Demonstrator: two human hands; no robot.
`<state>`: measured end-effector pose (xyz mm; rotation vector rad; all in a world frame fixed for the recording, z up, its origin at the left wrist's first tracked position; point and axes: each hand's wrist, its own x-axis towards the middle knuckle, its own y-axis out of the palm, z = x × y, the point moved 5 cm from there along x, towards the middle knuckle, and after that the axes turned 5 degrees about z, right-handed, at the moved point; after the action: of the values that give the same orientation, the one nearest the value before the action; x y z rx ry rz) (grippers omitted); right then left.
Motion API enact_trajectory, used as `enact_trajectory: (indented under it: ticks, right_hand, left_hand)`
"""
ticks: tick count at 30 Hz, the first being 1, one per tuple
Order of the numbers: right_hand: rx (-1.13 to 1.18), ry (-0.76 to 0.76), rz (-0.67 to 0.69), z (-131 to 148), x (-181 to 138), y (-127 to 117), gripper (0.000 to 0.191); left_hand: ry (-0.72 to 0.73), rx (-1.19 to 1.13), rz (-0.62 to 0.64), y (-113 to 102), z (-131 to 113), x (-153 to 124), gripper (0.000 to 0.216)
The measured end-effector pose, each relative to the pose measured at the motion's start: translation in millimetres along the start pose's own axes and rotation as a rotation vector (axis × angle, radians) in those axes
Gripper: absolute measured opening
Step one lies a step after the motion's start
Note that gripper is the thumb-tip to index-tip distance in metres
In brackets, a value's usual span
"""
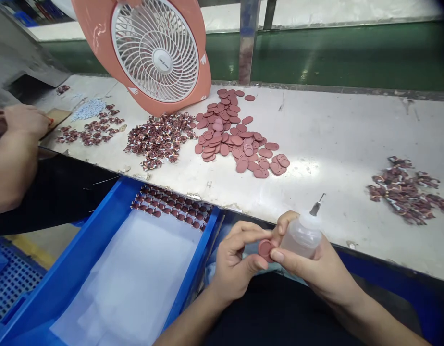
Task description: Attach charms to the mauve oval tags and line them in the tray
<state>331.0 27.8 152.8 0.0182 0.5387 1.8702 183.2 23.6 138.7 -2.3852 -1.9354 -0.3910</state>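
1. Reddish-brown and oval, the small piece [265, 249] is held up to the right of the blue tray [78, 259].
2. The person's right hand [317, 269], farther right of the tray, pinches the piece at its rim with the thumb; the same hand wraps a clear bottle [300, 239], whose needle tip points upward.
3. The left hand [231, 262], between the tray and the piece, curves thumb and forefinger around the piece, a gap between them; whether they touch it cannot be told.
4. Beyond the tray, the near edge of the worktop [333, 129] slants past its far end and on behind both hands.
5. Up and right from the tray spreads a pile of oval pieces [232, 129]; a wide pale stretch, open room for moving, parts it from a brown cluster [405, 192] well right of the tray.
6. Straight past the tray sits a patterned heap [160, 137], with an orange fan [162, 60] behind.
7. Inside the tray, rows of brown parts [175, 206] line the far end, beside white sheets [135, 278].
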Motion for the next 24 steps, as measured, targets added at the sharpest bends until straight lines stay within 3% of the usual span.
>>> enact_trajectory:
  ticks: [2, 6, 9, 12, 14, 18, 24]
  right_hand:
    - [-0.063, 0.003, -0.009, -1, -1, -2, 0.037]
    - [-0.187, 0.027, -0.085, -1, -13, -23, 0.052]
    - [-0.484, 0.026, -0.147, 10, -32, -45, 0.048]
    - [-0.762, -0.083, -0.241, 30, -53, -57, 0.044]
    - [-0.826, -0.161, -0.347, 41, -66, -60, 0.040]
    - [-0.629, -0.194, -0.626, 51, -86, -65, 0.035]
    - [-0.227, -0.336, -0.681, 56, -88, -69, 0.038]
  left_hand:
    - [-0.074, -0.175, 0.029, 9, 1, 0, 0.032]
    - [-0.248, -0.524, -0.052, 17, 3, -1, 0.026]
    - [-0.378, -0.733, -0.072, 23, 3, -1, 0.026]
    - [-0.440, -0.822, -0.087, 26, 0, 3, 0.029]
    - [-0.461, -0.844, -0.094, 28, -1, 7, 0.030]
    - [-0.476, -0.851, -0.064, 34, -1, 12, 0.029]
    - [-0.506, -0.832, 0.024, 42, -1, 11, 0.030]
